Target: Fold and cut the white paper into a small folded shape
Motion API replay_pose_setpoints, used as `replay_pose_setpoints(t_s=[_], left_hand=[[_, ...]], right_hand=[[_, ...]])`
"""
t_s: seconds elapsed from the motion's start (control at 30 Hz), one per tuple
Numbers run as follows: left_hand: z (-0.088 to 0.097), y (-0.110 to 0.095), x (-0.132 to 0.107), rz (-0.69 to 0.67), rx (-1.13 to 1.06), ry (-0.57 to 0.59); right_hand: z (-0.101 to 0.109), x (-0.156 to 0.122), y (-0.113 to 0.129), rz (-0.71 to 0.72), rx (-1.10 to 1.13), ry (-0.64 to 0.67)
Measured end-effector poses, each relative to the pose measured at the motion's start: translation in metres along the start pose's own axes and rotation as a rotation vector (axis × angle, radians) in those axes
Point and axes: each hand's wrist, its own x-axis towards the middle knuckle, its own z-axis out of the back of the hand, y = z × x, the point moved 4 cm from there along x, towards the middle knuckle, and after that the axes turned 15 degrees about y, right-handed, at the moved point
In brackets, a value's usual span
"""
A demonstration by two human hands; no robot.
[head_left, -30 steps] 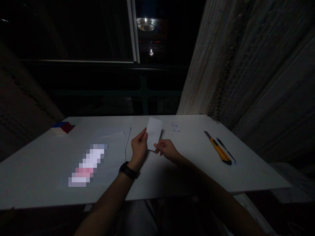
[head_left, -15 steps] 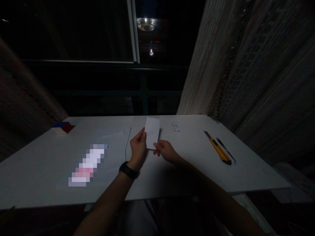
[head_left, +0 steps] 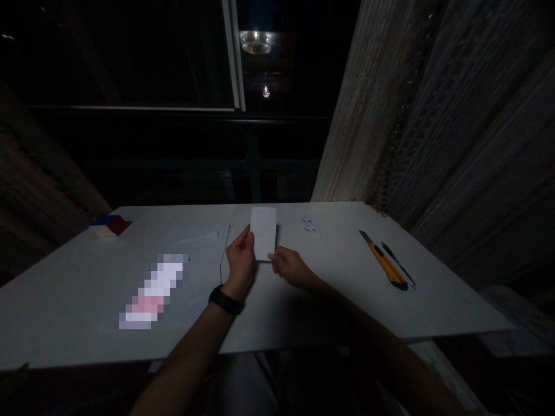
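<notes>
A small white rectangle of paper [head_left: 264, 234], seemingly folded, is held up over the white table [head_left: 312, 312]. My left hand [head_left: 241, 254] grips its left edge, thumb on the near face and fingers behind. At the paper's lower right corner, my right hand [head_left: 290, 266] pinches it between thumb and fingers. The far side of the paper is hidden. A few tiny paper scraps [head_left: 309, 224] with dark marks lie to the right, behind my right hand.
On the right lie a yellow utility knife [head_left: 385, 263] with its blade out and a dark pen [head_left: 396, 261]. To the left are paper sheets [head_left: 202, 254], a blurred bright rectangle [head_left: 156, 289] and a coloured cube [head_left: 109, 226]. Curtains [head_left: 347, 115] and a window stand behind.
Both hands and the paper have shifted slightly left, and the paper stands a little straighter. The grip of both hands looks about the same. Other things on the table have stayed put.
</notes>
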Motion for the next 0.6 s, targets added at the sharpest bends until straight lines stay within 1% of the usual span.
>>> replay_pose_setpoints(t_s=[0.1,0.23,0.43,0.6], left_hand=[[-0.0011,-0.0013,-0.0010,0.010,-0.001,0.000],[-0.0015,-0.0003,-0.0008,0.033,-0.026,0.009],[-0.0003,0.0039,0.0011,0.036,-0.050,0.018],[-0.0011,0.0055,0.0012,0.053,-0.088,0.026]], right_hand=[[-0.0018,0.0012,-0.0034,-0.017,0.054,0.004],[-0.0041,0.0024,-0.0064,-0.015,0.154,0.050],[-0.0012,0.0031,-0.0089,-0.002,0.236,0.025],[-0.0008,0.0030,-0.0070,-0.006,0.286,0.081]])
